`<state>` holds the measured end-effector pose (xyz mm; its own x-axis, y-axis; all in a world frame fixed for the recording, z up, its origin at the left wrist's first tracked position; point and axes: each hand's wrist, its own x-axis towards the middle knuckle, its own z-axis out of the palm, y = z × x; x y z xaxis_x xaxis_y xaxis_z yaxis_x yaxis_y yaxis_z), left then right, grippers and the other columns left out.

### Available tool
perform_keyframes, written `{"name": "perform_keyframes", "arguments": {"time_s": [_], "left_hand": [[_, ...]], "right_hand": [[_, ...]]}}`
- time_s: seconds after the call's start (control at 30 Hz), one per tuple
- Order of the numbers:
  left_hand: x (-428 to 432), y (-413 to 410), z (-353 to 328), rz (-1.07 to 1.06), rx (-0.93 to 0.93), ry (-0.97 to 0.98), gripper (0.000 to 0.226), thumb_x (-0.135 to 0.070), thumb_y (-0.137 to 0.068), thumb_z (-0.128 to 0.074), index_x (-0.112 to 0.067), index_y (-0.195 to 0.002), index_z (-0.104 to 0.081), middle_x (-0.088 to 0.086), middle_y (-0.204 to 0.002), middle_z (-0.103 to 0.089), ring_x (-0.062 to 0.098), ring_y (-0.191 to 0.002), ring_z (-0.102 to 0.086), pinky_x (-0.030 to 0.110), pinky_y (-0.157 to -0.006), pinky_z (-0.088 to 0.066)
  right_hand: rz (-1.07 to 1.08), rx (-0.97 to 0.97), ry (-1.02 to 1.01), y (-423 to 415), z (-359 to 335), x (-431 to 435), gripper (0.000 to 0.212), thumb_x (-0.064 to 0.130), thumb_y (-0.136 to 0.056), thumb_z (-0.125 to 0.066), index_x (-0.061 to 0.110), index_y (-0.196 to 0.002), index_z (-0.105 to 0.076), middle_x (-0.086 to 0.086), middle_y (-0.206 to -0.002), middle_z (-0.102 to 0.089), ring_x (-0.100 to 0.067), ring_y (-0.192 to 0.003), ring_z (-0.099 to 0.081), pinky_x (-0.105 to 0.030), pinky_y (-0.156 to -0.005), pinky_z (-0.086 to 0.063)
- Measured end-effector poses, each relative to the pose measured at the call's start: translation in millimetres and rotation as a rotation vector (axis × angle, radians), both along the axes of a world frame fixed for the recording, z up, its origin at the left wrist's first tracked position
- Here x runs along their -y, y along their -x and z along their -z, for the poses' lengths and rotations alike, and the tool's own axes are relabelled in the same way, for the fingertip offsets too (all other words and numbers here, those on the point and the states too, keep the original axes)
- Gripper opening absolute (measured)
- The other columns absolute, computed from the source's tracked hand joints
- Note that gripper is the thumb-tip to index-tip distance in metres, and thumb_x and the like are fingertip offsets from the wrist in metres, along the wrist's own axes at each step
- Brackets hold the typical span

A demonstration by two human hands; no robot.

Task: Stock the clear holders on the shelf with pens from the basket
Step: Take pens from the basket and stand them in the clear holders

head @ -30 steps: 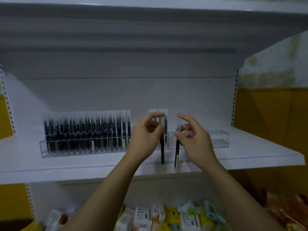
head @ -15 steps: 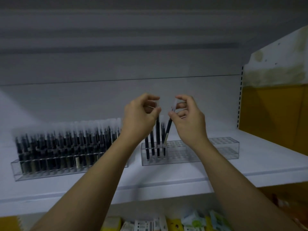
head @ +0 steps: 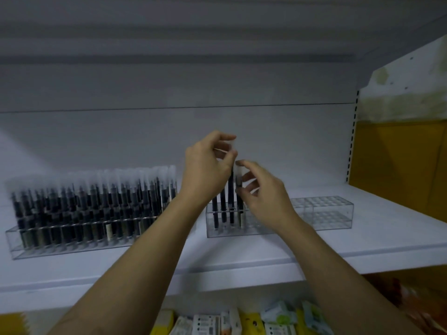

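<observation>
- Currently the step in hand is seating pens; the left hand (head: 206,170) pinches the frosted cap of a slim dark-barrelled pen (head: 231,187), and the right hand (head: 266,194) pinches a second dark pen (head: 239,189) just beside it.
- Both pens stand near upright, lower ends already inside the left end of the right-hand clear acrylic holder (head: 321,213), a long box with a grid of round cells.
- Two further standing pens (head: 215,211) occupy that end; remaining cells look vacant, so this holder is judged barely begun.
- To the left, a long clear acrylic rack (head: 72,245) is packed with dark capped pens (head: 96,209); blurred, count not determinable.
- Both containers rest on the matt white shelf (head: 242,257); the basket is out of view.
- Next move, as judged: lower each pen until it bottoms, then release; narrow cells demand vertical alignment; smooth rigid barrels should slide freely, and the light holder may shift if knocked.
- Coloured packets (head: 242,322) lie below.
</observation>
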<state>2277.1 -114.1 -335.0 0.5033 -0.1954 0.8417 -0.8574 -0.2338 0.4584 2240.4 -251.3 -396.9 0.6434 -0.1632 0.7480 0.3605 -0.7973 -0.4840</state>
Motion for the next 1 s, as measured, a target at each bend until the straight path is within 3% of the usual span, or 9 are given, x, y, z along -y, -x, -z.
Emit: {"name": "perform_keyframes", "arguments": {"time_s": [0.2, 0.37, 0.5, 0.67, 0.73, 0.83, 0.9, 1.0], "left_hand": [[-2.4, -3.7, 7.7, -0.053, -0.041, -0.126, 0.017, -0.022, -0.089, -0.066, -0.024, -0.106, -0.066, -0.016, -0.087, -0.060, -0.002, -0.081, -0.059, 0.002, -0.065, -0.043], [1.7, -7.0, 18.9, -0.114, -0.056, -0.158, 0.011, -0.028, -0.090, -0.063, -0.025, -0.101, -0.063, -0.012, -0.102, -0.060, 0.009, -0.109, -0.048, 0.023, -0.086, -0.034], [2.5, -11.9, 21.5, -0.131, -0.140, -0.194, 0.006, -0.030, -0.090, -0.063, -0.025, -0.092, -0.061, -0.003, -0.110, -0.060, 0.018, -0.115, -0.048, 0.032, -0.095, -0.039], [1.6, -10.2, 26.1, -0.141, -0.115, -0.208, 0.011, -0.029, -0.091, -0.061, -0.023, -0.099, -0.063, -0.002, -0.113, -0.060, 0.017, -0.114, -0.047, 0.025, -0.087, -0.032], [-2.6, -7.8, 28.5, -0.152, -0.100, -0.247, 0.019, -0.028, -0.091, -0.061, -0.024, -0.109, -0.064, -0.002, -0.121, -0.058, 0.016, -0.118, -0.044, 0.024, -0.090, -0.030], [-11.7, 1.8, 34.0, -0.171, -0.048, -0.265, 0.032, -0.027, -0.091, -0.061, -0.025, -0.123, -0.060, -0.002, -0.131, -0.053, 0.016, -0.126, -0.039, 0.022, -0.096, -0.026], [-18.8, 9.6, 39.9, -0.186, -0.009, -0.252, 0.038, -0.025, -0.090, -0.062, -0.024, -0.128, -0.057, -0.002, -0.133, -0.052, 0.015, -0.128, -0.038, 0.022, -0.099, -0.025], [-30.5, 22.8, 53.3, -0.205, 0.020, -0.247, 0.040, -0.025, -0.089, -0.063, -0.024, -0.128, -0.056, -0.003, -0.136, -0.050, 0.014, -0.129, -0.037, 0.023, -0.103, -0.025]], "right_hand": [[0.004, -0.155, 0.105, 11.2, 4.5, 2.3, 0.071, 0.017, -0.093, -0.056, 0.055, -0.141, -0.020, 0.010, -0.086, -0.062, -0.009, -0.073, -0.061, -0.032, -0.072, -0.055], [0.010, -0.177, 0.117, 18.1, 5.5, 0.2, 0.077, 0.016, -0.093, -0.056, 0.058, -0.141, -0.012, 0.013, -0.081, -0.062, -0.007, -0.072, -0.061, -0.034, -0.074, -0.056], [0.017, -0.176, 0.110, 19.3, 6.4, -0.5, 0.079, 0.018, -0.093, -0.057, 0.057, -0.142, -0.010, 0.012, -0.080, -0.062, -0.007, -0.070, -0.061, -0.033, -0.073, -0.055], [0.004, -0.212, 0.098, 20.5, 7.4, -1.3, 0.083, 0.017, -0.092, -0.058, 0.057, -0.144, -0.006, 0.011, -0.083, -0.063, -0.007, -0.072, -0.062, -0.030, -0.074, -0.053], [-0.020, -0.229, 0.044, 21.6, 8.4, -0.4, 0.092, 0.017, -0.091, -0.062, 0.058, -0.144, 0.001, 0.010, -0.091, -0.064, -0.006, -0.078, -0.064, -0.027, -0.078, -0.054], [-0.051, -0.258, -0.047, 27.5, 11.4, -2.5, 0.101, 0.022, -0.089, -0.067, 0.055, -0.144, 0.012, 0.004, -0.123, -0.058, -0.009, -0.104, -0.062, -0.024, -0.089, -0.049], [-0.045, -0.279, -0.040, 33.1, 14.9, -5.0, 0.101, 0.024, -0.089, -0.068, 0.051, -0.146, 0.010, 0.002, -0.140, -0.047, -0.012, -0.124, -0.051, -0.031, -0.102, -0.043], [-0.001, -0.245, 0.003, 44.2, 21.1, -10.7, 0.093, 0.027, -0.088, -0.067, 0.046, -0.149, -0.001, 0.006, -0.148, -0.037, -0.012, -0.133, -0.040, -0.033, -0.107, -0.037]]}}
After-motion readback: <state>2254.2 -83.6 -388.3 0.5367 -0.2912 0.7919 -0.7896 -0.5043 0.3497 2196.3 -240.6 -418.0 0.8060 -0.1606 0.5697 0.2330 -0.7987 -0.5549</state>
